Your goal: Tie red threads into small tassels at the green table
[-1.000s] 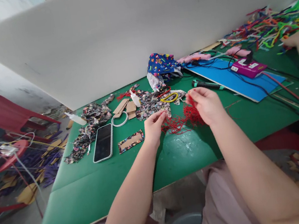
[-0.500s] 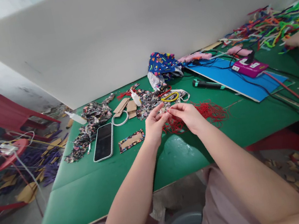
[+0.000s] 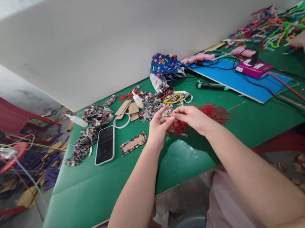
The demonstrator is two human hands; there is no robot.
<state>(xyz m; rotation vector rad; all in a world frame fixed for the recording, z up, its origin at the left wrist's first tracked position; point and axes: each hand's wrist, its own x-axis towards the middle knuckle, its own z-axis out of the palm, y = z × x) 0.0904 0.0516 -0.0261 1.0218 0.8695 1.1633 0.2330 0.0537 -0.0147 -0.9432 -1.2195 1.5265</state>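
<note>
Our right hand (image 3: 192, 120) has its grip closed, thumb and forefinger together on a small bit of red thread (image 3: 174, 113). Our left hand (image 3: 157, 130) meets it fingertip to fingertip, its forefinger lifted apart from the thumb; we cannot tell whether that grip is clamped on the same bit, since it is too small to follow. Just beneath our hands and beyond the right one lies a loose heap of red threads (image 3: 216, 114) on the green worktop (image 3: 90, 193), and our right hand hides its middle from us.

Just behind the heap, we have yellow-handled scissors (image 3: 177, 95) on flowery cloth (image 3: 148, 112). To the left lie a flower-edged card (image 3: 134, 144), a phone (image 3: 104, 144), a white ring (image 3: 123, 126), brown cardboard pieces (image 3: 134, 111) and a white bottle (image 3: 138, 100). To the right we see a black cutter (image 3: 211, 86), then a blue board (image 3: 271, 85) with cables and a purple power socket (image 3: 254, 71) over it. At the far right, another person's hand (image 3: 297, 41) reaches by the coloured strips (image 3: 275, 31).
</note>
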